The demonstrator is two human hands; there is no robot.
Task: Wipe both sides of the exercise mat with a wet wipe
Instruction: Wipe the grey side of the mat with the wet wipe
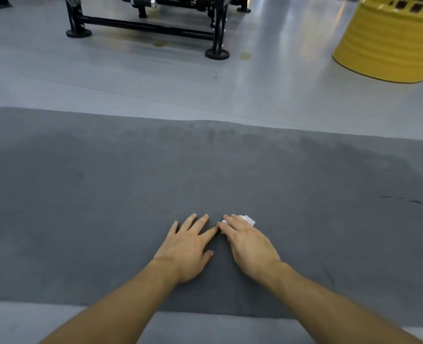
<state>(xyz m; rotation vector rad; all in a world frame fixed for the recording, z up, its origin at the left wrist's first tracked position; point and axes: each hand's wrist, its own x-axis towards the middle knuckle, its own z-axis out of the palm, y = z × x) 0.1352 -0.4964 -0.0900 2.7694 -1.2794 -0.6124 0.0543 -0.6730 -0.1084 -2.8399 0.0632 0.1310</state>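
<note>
The left hand (188, 249) lies flat, palm down, on the exercise mat (106, 194), fingers straight and spread, holding nothing. Just beside it the right hand (249, 244) also lies palm down, its nearly straight fingers pressing the white wet wipe (248, 218) onto the mat. A crumpled bit of wipe shows past the fingertips, and the two index fingers almost touch.

Both hands sit closer to the mat's near edge than to its far edge, about midway along the stretch in view. The grey mat lies flat on the pale grey floor (131, 78), and its left and right ends run out of the picture. A broad stretch of mat with darker patches lies between the hands and the far edge, and a few small dark marks (401, 198) show towards the right.

Beyond the far edge comes a wide band of floor, then the feet of a black machine frame (143, 24). A yellow drum (389, 40) stands on the floor at the far right, well apart from the mat.
</note>
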